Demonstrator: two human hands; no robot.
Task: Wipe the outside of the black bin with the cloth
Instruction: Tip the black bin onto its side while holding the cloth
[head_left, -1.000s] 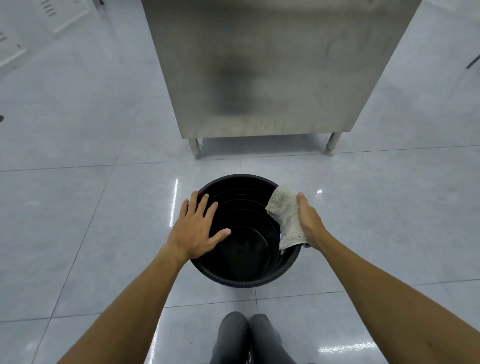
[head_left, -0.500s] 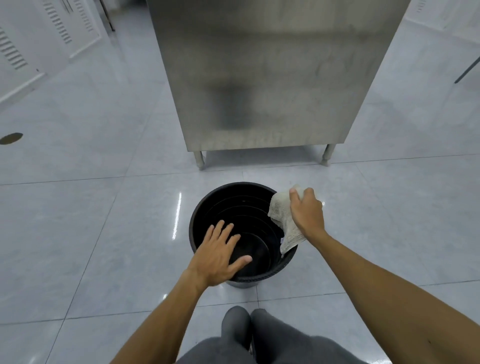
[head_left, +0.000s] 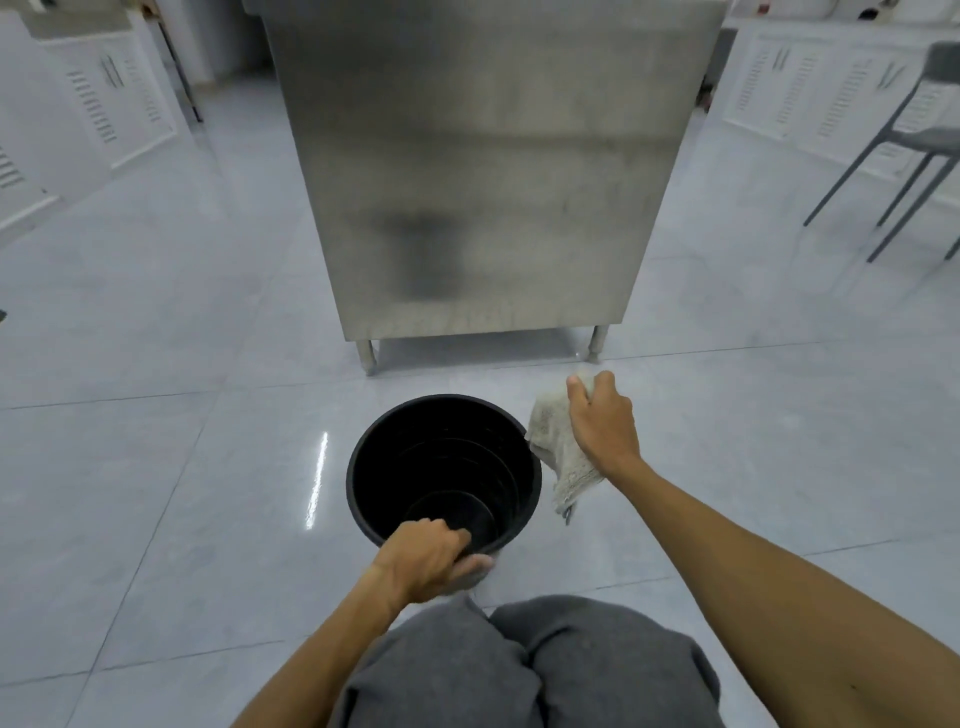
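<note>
The left hand (head_left: 423, 556) hooks the near rim, fingers curled inside and thumb outside, probably to steady the black bin (head_left: 358, 467) on the floor tiles (head_left: 156, 467). The cloth (head_left: 558, 457) drapes against its right outer wall, bunched in the right hand (head_left: 602, 426), whose fingers are curled round it, ready to wipe.

Head view, looking down. My 2 forearms enter from the lower edge, the left forearm (head_left: 322, 639) and the right forearm (head_left: 753, 561). Each is bare from the frame edge to the wrist. My left hand (head_left: 423, 558) and right hand (head_left: 602, 426) are likewise bare, and the left one appears slightly blurred. At bottom centre, my grey trousers (head_left: 545, 670) fill the space between the 2 arms. The cloth is soft and matte, creased into broad folds, with 1 dark line dividing the legs.
</note>
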